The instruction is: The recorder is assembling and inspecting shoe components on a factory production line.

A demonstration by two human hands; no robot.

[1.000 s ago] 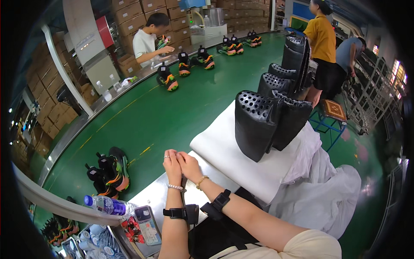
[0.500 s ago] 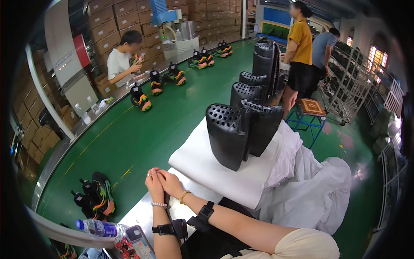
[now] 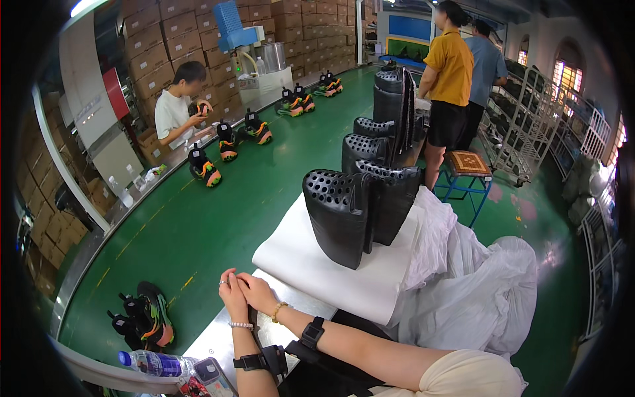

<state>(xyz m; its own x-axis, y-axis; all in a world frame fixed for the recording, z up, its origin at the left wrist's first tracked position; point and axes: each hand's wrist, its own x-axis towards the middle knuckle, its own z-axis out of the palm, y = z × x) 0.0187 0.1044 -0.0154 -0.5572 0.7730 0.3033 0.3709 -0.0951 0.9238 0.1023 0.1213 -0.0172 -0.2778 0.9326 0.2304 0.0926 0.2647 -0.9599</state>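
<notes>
My left hand [image 3: 231, 299] and my right hand [image 3: 259, 293] rest pressed together on the edge of a grey metal table [image 3: 218, 341]. Neither holds anything. The left wrist wears a beaded bracelet and a black strap. On the right wrist are a thin gold bracelet and a black watch. Just beyond the hands lies a white padded board [image 3: 311, 264]. On it stand several black perforated shells [image 3: 344, 212] in a row running away from me. A green conveyor belt [image 3: 198, 225] carries pairs of black, orange and green shoes [image 3: 147, 321].
A water bottle [image 3: 155, 362] lies at the lower left. White cloth [image 3: 476, 284] is heaped at my right. A seated person in white [image 3: 175, 109] handles a shoe across the belt. Two people [image 3: 456, 73] stand by a blue stool [image 3: 467, 164] and metal racks [image 3: 529, 126].
The view has shifted, so my hands and the board sit lower and further left in the picture. My hands stay pressed together.
</notes>
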